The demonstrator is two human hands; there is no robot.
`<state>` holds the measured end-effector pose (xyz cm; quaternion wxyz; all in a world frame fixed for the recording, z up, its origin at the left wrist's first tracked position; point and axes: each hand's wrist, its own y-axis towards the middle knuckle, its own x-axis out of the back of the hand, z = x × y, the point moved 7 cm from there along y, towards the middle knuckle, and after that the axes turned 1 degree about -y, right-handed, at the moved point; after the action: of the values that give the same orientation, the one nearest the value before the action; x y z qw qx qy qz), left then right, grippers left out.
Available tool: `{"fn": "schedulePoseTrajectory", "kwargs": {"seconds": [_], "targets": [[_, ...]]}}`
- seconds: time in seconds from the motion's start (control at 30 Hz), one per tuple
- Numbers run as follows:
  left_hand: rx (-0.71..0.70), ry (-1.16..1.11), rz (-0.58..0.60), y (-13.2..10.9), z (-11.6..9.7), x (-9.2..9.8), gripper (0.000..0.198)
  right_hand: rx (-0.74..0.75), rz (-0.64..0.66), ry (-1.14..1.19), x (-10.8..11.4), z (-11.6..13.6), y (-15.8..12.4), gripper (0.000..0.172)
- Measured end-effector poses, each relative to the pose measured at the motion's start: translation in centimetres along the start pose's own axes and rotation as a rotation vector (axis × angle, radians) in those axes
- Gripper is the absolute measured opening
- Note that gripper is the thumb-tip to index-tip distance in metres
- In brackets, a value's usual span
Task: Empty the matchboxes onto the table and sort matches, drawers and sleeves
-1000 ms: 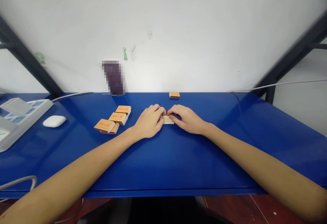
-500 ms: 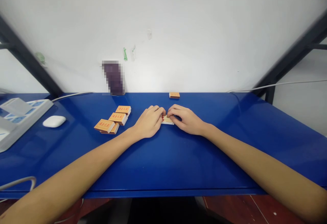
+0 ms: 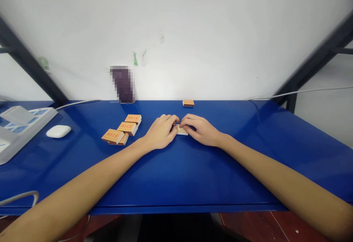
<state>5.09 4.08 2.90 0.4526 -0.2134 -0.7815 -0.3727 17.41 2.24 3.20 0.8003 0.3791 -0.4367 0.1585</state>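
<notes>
A small matchbox [image 3: 182,130] lies on the blue table between my hands, its white tray showing a row of pale matchsticks. My left hand [image 3: 161,132] closes around the box's left end with thumb in front and fingers behind, and the match heads there are hidden. A sliver of brown edge shows beside the left fingertips. At the right end, my right hand [image 3: 202,131] has its fingers bent and closed on the tray, the fingertips over the sticks.
Several orange matchboxes [image 3: 127,127] lie in a loose, partly overlapping pile on the left. One more matchbox [image 3: 188,103] sits by the wall. A white earbud case [image 3: 58,131] and a power strip [image 3: 41,118] are at far left. A blurred dark purple object [image 3: 123,84] leans on the wall.
The red match heads that showed beside my left fingers are now covered, and a brown edge shows there. Both hands stay in nearly the same place.
</notes>
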Motion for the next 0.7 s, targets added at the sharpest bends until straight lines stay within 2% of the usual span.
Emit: {"fn": "schedulePoseTrajectory", "kwargs": {"seconds": [0.37, 0.57, 0.7], "targets": [[-0.021, 0.030, 0.034, -0.1, -0.7, 0.1, 0.027, -0.001, 0.019, -0.007, 0.0, 0.1, 0.0, 0.025], [-0.037, -0.036, 0.078, -0.1, -0.7, -0.1, 0.047, -0.016, -0.053, 0.039, 0.4, -0.2, 0.0, 0.026], [-0.030, -0.051, 0.064, -0.1, -0.5, -0.1, 0.050, -0.111, -0.139, 0.049, 0.9, -1.2, 0.0, 0.025]]}}
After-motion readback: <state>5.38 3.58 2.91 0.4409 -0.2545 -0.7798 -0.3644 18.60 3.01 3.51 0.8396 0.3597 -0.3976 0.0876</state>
